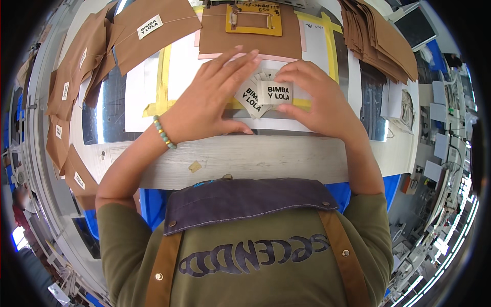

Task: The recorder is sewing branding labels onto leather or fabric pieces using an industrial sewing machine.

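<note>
My left hand is open, fingers stretched out and thumb apart, just left of a fanned pile of small white fabric labels with black print. My right hand grips the top white label at its right side between fingers and thumb. The labels lie over a white sheet with yellow tape. Just beyond my fingertips lies a brown panel with pink edges, and a yellow template with a rectangular cutout is on it.
Brown pieces with white labels line the left side, a thread crossing them. A stack of brown pieces is at back right. Metal machinery sits at the top. Blue bins show beneath the table edge. A person is at far left.
</note>
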`<state>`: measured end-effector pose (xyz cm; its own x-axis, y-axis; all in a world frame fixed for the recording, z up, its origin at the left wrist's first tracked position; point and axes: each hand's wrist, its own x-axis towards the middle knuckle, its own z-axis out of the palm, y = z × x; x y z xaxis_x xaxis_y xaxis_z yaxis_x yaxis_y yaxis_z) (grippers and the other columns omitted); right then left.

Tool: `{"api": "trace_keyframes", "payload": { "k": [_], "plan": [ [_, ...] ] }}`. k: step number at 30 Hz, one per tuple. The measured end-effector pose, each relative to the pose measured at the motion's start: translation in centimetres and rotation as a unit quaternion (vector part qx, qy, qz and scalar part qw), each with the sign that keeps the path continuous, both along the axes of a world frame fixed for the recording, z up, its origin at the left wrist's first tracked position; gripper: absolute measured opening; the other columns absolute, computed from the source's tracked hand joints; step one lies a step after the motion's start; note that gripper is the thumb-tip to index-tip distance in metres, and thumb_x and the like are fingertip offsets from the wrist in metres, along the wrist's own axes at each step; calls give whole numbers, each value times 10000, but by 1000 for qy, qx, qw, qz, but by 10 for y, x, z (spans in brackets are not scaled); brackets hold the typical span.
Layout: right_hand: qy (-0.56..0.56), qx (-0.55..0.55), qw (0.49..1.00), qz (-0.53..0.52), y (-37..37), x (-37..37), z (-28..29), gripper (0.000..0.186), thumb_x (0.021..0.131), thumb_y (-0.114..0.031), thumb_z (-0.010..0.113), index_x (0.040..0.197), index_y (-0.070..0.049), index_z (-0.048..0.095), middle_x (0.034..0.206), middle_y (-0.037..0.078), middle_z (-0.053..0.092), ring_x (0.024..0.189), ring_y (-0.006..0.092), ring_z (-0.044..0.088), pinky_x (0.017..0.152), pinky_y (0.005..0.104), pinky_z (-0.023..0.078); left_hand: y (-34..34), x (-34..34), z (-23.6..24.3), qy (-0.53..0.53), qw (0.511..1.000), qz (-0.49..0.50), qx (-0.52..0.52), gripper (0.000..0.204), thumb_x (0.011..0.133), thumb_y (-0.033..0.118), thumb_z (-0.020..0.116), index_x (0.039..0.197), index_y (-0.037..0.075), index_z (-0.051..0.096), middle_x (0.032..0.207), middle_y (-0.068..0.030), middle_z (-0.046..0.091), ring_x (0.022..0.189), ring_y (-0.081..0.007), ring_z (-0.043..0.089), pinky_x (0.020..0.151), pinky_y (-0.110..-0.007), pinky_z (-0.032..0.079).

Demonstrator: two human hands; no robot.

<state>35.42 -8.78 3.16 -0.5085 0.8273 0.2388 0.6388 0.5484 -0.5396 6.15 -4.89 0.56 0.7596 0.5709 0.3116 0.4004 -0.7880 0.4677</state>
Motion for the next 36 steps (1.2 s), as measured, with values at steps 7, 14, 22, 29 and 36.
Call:
{"api": "trace_keyframes", "payload": {
  "k": [7, 14, 22, 29, 36],
  "plan": [
    [28, -80, 996, -1, 19, 10, 4, 480, 850, -176, 882, 1288, -63, 721, 1334, 118, 692, 1282, 331, 659, 1122, 421, 509, 11, 38, -18, -15, 999, 22, -22, 1201, 751, 466, 963, 1692, 49, 343, 1635, -217, 456, 1531, -434, 398, 1271, -540, 355],
    [42, -71, 997, -9, 24, 10, 14, 449, 860, -196, 875, 1261, -72, 716, 1279, 87, 712, 1200, 330, 669, 1042, 421, 537, 2, 42, -8, -87, 992, 85, -43, 1057, 812, 419, 947, 1642, 33, 419, 1550, -196, 533, 1451, -398, 480, 1228, -495, 403],
    [40, -62, 997, 36, 26, 4, 3, 436, 880, -191, 867, 1279, -84, 727, 1276, 82, 712, 1201, 322, 659, 1038, 426, 536, 4, 25, 3, -125, 978, 89, -144, 764, 855, 282, 916, 1528, 111, 598, 1369, -94, 704, 1305, -325, 614, 1165, -458, 457],
    [-20, -14, 1000, -18, 17, -5, 4, 432, 876, -238, 881, 1239, -47, 746, 1229, 92, 696, 1143, 316, 677, 981, 417, 562, 3, 23, 4, -117, 978, 110, -133, 488, 876, 180, 869, 1326, 66, 717, 1161, -105, 728, 1106, -308, 669, 990, -422, 556],
    [-18, 22, 1000, -11, 14, -7, -10, 431, 879, -237, 878, 1241, -39, 755, 1243, 107, 684, 1108, 327, 700, 926, 417, 584, 7, 24, -7, -119, 967, 95, -203, 308, 941, 90, 816, 1240, 36, 764, 1040, -86, 735, 865, -190, 698, 781, -310, 564]
  ]
}}
